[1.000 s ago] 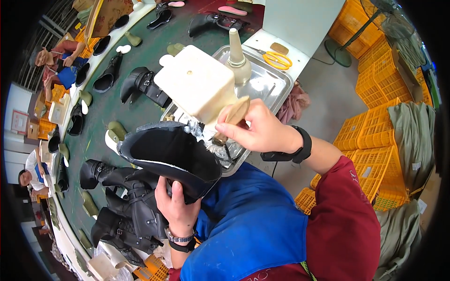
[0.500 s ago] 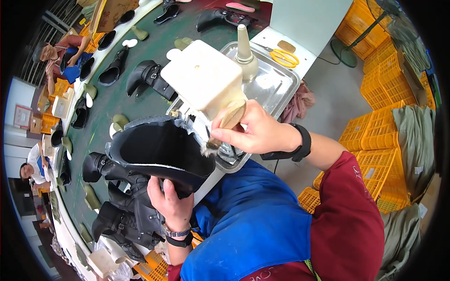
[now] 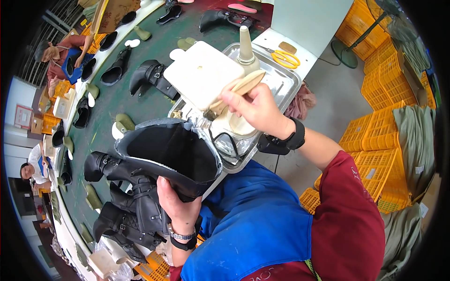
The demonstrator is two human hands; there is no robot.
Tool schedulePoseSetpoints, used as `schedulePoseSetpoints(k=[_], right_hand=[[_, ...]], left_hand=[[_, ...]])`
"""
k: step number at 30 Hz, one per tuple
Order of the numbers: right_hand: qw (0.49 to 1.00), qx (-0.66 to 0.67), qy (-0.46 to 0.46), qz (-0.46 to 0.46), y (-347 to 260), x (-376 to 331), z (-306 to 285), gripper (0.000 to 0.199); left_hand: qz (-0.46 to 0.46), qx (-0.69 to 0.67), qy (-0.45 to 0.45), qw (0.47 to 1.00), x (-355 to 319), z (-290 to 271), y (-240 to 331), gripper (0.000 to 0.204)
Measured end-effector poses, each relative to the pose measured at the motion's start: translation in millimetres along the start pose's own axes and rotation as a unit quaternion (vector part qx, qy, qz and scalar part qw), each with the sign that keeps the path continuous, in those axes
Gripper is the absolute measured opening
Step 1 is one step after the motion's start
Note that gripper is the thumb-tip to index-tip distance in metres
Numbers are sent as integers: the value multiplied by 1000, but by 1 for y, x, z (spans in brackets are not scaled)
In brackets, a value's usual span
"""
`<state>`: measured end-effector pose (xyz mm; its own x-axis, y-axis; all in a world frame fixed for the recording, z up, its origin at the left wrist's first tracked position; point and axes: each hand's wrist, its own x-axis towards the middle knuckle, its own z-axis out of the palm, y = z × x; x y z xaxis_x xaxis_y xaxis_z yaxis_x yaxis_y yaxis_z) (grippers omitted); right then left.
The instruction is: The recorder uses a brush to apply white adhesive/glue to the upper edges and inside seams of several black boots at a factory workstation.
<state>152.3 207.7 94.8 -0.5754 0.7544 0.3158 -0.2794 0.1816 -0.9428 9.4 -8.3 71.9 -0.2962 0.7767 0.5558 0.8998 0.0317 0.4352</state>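
Left hand (image 3: 176, 206): wrapped tight around the lower edge of the black boot (image 3: 171, 152), thumb up on the leather, sole side turned up and open.
Right hand (image 3: 255, 105): closed around the wooden handle of the brush (image 3: 229, 96), black band on the wrist.
Brush: tilted, bristles down at the far rim of the boot, just at its edge, right by the metal tray (image 3: 281, 82).
Black boot: held up in front of the blue apron (image 3: 253, 225), between the green belt (image 3: 103, 122) and the tray, resting low against the chest.
Metal tray: shiny, on the table to the right of the belt, with a white square block (image 3: 201, 72) sitting over it and a cone-tipped bottle (image 3: 246, 44) standing at its far side.
Yellow scissors (image 3: 286, 58): lying flat on the white table past the tray.
Green belt: long and curved, with more black boots and shoes spread along it, well apart from each other.
Finished boots (image 3: 126, 206): piled just left of the left hand, tall and black with buckles.
Yellow crates (image 3: 375, 136): stacked on the floor at the right.
Other people (image 3: 61, 51): sitting at the far side of the belt.
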Motion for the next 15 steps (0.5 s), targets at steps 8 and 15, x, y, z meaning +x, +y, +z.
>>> schedulePoseSetpoints(k=[8,15], right_hand=[[992,73,85,62,-5,-17,-30,21],[988,30,117,95,13,-58,-36,20]], left_hand=[[-23,-35,-21,999,10,-24,32,79],[-84,42,-175,980,-24,-14,16,89]])
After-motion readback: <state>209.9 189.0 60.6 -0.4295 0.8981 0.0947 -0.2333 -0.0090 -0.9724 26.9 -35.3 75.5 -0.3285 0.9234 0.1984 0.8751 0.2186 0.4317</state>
